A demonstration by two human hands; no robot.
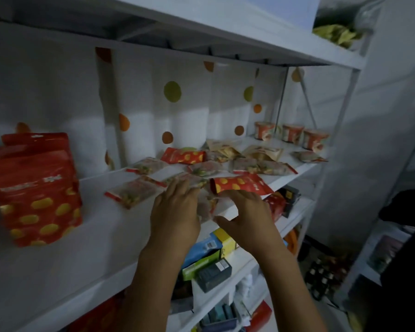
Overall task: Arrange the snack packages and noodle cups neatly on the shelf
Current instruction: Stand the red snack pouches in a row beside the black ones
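Note:
On the white shelf (pixel 101 226) lie several clear snack packets (pixel 134 193), two flat red pouches with yellow dots (pixel 183 156) and tan packets (pixel 264 152). A large red dotted bag (pixel 37 188) stands upright at the left. Three noodle cups (pixel 292 133) stand in a row at the back right. My left hand (pixel 175 209) rests with straight fingers on clear packets near the front edge. My right hand (pixel 247 216) hovers beside it, fingers bent at the near red pouch (pixel 240 184), thumb spread apart. A clear packet (pixel 206 208) sits between both hands.
A white sheet with orange and green dots (pixel 172 91) backs the shelf. The shelf below holds blue, green and dark boxes (pixel 209 250). Green packets (pixel 338 34) sit on the top shelf. A dark shape (pixel 407 207) stands at the right.

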